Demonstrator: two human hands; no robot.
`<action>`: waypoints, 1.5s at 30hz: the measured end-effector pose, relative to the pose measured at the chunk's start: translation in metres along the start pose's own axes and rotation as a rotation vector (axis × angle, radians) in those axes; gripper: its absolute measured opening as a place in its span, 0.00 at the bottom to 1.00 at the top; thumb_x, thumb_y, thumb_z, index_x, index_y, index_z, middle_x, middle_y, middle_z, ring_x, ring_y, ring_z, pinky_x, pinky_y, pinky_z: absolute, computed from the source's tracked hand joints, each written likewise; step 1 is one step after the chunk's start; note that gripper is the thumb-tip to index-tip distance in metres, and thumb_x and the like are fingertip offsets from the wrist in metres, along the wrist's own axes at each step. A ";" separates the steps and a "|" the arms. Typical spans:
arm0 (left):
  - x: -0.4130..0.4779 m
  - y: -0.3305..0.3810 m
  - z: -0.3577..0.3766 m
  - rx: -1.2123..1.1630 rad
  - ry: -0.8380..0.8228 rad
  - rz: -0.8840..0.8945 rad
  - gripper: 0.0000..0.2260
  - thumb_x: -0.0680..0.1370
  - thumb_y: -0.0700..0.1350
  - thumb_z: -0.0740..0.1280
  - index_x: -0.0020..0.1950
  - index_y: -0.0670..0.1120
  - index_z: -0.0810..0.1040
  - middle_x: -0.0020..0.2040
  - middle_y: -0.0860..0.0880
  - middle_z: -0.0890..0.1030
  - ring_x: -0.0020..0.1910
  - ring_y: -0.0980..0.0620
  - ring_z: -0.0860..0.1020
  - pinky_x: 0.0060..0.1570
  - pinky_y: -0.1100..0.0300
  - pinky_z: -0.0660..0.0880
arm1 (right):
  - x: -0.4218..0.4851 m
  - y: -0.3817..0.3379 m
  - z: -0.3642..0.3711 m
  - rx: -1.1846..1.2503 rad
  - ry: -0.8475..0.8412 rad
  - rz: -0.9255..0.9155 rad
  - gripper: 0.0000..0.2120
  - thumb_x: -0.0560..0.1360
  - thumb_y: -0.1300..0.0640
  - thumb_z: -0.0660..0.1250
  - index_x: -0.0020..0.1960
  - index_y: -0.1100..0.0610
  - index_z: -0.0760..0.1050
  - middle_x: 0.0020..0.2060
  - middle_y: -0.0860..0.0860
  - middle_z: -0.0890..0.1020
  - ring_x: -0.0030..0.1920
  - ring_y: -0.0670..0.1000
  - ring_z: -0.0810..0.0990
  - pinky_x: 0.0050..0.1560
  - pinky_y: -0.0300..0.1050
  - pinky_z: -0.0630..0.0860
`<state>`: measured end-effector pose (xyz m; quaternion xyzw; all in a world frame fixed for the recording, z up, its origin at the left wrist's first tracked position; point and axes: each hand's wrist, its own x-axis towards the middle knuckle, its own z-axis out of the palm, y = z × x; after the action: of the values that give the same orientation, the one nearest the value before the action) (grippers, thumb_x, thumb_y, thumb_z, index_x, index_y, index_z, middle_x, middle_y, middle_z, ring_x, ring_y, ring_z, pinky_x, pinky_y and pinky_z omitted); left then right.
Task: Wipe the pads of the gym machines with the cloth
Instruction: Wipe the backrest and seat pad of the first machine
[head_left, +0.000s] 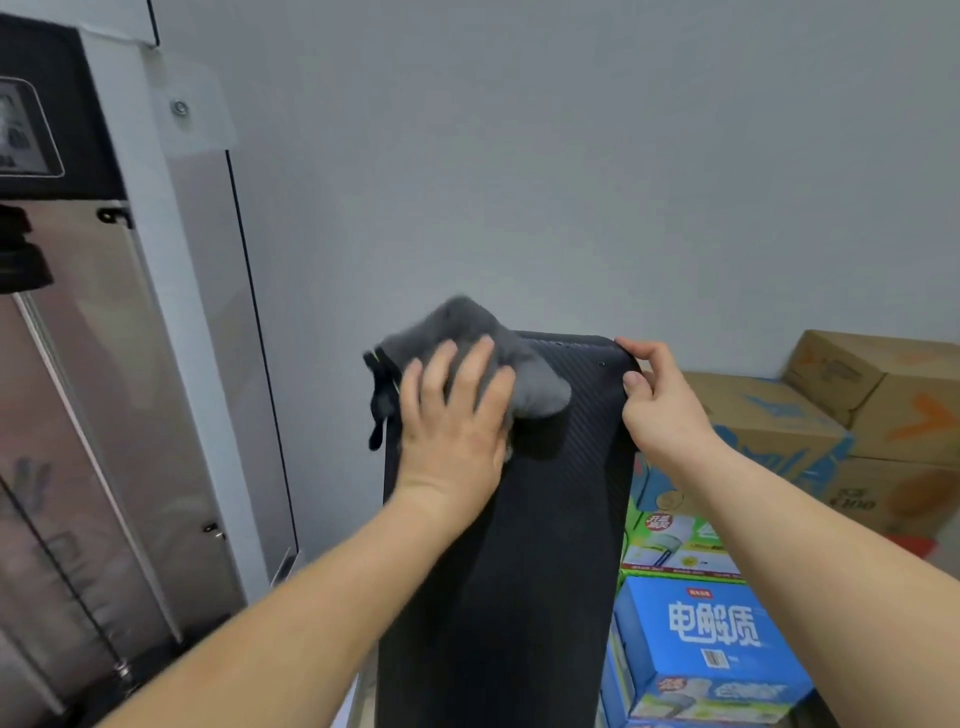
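Cloth (470, 338) on pad (524, 519).
Left hand (452, 421) presses it flat, fingers straight; right hand (660, 400) pinches the pad's top corner.

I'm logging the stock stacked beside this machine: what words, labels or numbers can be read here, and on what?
"电解质": large white characters on the blue box.
Small red label above them: too small to read.
Green and white box: red label blurred.
Cardboard boxes: print blurred, unreadable.
Placard on the machine at left: blurred.
No text on the black pad or the grey cloth.
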<state>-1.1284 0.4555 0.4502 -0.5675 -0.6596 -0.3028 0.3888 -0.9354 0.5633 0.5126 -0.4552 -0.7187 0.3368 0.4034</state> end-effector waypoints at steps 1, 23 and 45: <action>-0.021 0.006 0.007 -0.022 -0.017 0.088 0.20 0.76 0.46 0.70 0.68 0.47 0.76 0.76 0.44 0.72 0.73 0.35 0.67 0.75 0.35 0.59 | 0.000 -0.001 -0.001 0.021 -0.004 0.003 0.17 0.87 0.58 0.54 0.64 0.35 0.69 0.63 0.46 0.80 0.59 0.50 0.78 0.50 0.42 0.73; 0.029 0.022 0.011 -0.050 -0.097 0.760 0.21 0.79 0.38 0.62 0.72 0.45 0.74 0.79 0.47 0.70 0.75 0.42 0.69 0.66 0.44 0.75 | 0.002 0.016 -0.010 0.299 -0.080 0.055 0.22 0.83 0.68 0.58 0.64 0.43 0.75 0.56 0.46 0.85 0.47 0.46 0.83 0.40 0.43 0.81; 0.106 0.015 -0.011 -0.208 -0.305 0.203 0.17 0.80 0.46 0.65 0.70 0.52 0.73 0.67 0.48 0.75 0.58 0.40 0.75 0.55 0.46 0.70 | 0.005 0.020 0.001 0.121 0.033 0.044 0.09 0.87 0.50 0.58 0.55 0.35 0.71 0.50 0.46 0.81 0.39 0.47 0.75 0.50 0.53 0.76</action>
<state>-1.1177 0.5032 0.5459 -0.7074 -0.6155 -0.2390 0.2523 -0.9294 0.5755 0.4963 -0.4512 -0.6802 0.3809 0.4344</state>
